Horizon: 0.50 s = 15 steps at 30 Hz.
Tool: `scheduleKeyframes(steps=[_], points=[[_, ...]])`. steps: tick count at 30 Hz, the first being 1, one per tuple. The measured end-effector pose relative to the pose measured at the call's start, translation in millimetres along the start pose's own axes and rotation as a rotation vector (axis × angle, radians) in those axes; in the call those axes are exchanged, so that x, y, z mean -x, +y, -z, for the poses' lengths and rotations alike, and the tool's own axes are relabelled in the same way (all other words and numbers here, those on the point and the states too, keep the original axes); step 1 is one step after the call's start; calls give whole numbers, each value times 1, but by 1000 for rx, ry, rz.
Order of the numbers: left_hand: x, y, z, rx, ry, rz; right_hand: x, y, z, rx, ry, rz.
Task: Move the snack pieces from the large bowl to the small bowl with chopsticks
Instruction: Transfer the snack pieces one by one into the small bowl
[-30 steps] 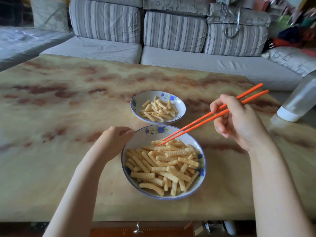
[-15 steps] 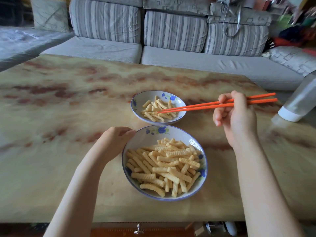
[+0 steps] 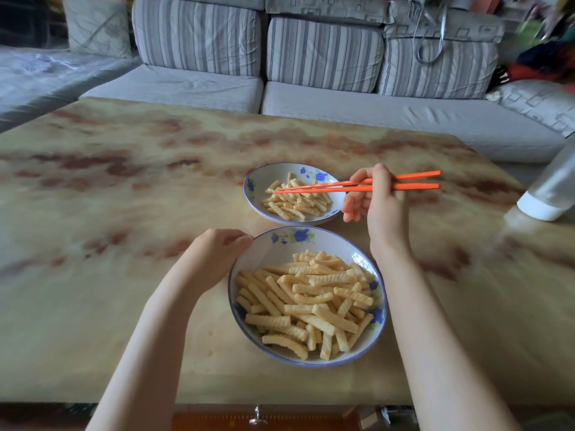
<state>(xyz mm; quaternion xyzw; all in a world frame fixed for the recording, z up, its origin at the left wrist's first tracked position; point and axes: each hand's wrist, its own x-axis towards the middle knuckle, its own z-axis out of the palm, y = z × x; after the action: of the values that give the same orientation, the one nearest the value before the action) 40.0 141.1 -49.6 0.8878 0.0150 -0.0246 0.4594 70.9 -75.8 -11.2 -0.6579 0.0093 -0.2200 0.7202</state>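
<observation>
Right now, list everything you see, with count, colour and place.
Big bowl: one, white with blue flowers, nearest me.
Small bowl: one, same pattern, behind it.
Snack sticks: many, pale yellow, in both bowls.
Chopsticks: two, orange, tips over small bowl.
Table: one, marbled tan, under the bowls.
Sofa: one, grey striped, behind table.
Bottle: one, clear, white end, table's right edge.
Left hand: one, holds big bowl's rim.
Right hand: one, grips chopsticks.

Marbled table (image 3: 124, 213) carrying two bowls and a bottle.
The large bowl (image 3: 270, 253) sits by the near edge, the small bowl (image 3: 264, 178) just behind it, not touching; a clear bottle (image 3: 547, 194) stands at the right edge.
</observation>
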Motion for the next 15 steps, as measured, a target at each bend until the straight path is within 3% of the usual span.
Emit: scheduleKeyframes(steps=[9, 15], points=[[2, 2, 1, 2, -1, 9, 2, -13, 17, 40, -9, 11], [3, 2, 1, -1, 11, 1, 1, -31, 44, 69, -125, -25]])
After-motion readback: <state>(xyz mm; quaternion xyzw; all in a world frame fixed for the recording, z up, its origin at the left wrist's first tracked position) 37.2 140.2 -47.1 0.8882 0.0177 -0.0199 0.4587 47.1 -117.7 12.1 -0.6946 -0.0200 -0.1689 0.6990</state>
